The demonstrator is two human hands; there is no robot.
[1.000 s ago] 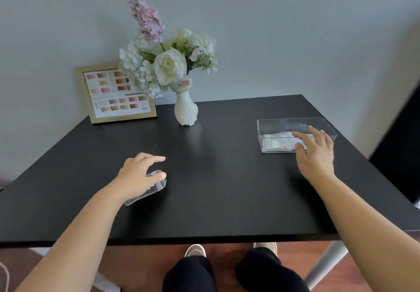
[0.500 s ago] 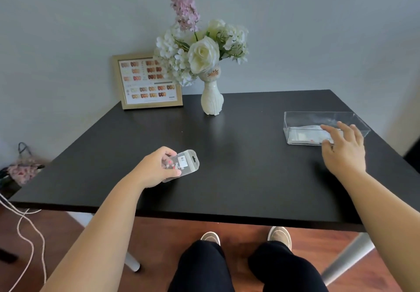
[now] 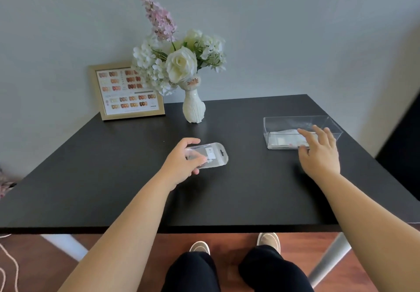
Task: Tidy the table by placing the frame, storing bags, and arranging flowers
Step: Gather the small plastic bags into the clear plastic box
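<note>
Partly hidden behind the flowers (image 3: 179,57): right upper edge of one gold picture frame (image 3: 127,91), upright against the wall at the tabletop (image 3: 113,178) back. One white vase (image 3: 193,107) just beside it. One clear plastic bag (image 3: 210,155), contents too blurred to name, pinched in the left hand (image 3: 181,165) grip, above mid-tabletop. Right hand (image 3: 319,153) grip released, fingers spread over the near wall of one clear box (image 3: 300,132); flat bags inside, count unclear.
</note>
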